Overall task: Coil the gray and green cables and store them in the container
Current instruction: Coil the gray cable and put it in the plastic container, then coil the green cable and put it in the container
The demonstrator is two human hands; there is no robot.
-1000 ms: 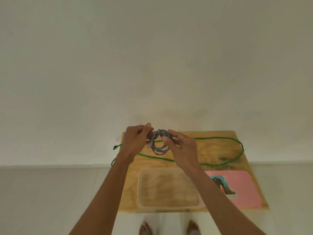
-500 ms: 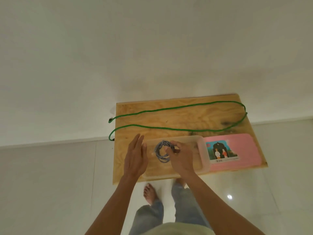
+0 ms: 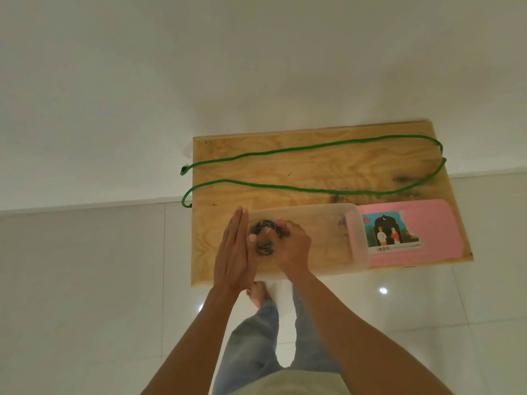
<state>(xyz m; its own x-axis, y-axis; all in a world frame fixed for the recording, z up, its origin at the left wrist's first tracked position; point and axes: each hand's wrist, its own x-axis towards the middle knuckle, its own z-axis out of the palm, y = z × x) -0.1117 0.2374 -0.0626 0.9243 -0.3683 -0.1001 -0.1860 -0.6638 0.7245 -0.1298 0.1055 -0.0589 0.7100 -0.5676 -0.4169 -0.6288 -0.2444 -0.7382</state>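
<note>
A: Looking down from the head camera, where was the gray cable (image 3: 263, 236)?

B: It sat as a small coil inside the clear container (image 3: 360, 238), at the container's left end. The right hand (image 3: 291, 246) held it, its fingers curled over the coil and its thumb tip on the coil's left side.

A: And the left hand (image 3: 235, 253)?

B: Flat, fingers straight and together, holding nothing. It stood edge-on against the container's left end, just beside the coil.

A: The green cable (image 3: 313, 169)?

B: Uncoiled, lying in a long loop across the far half of the wooden desk (image 3: 299, 166), both ends hanging off the left edge.

A: Anything else there?

B: A pink lid (image 3: 427, 232) with a picture label lay flat just right of the container, partly under its right end.
</note>
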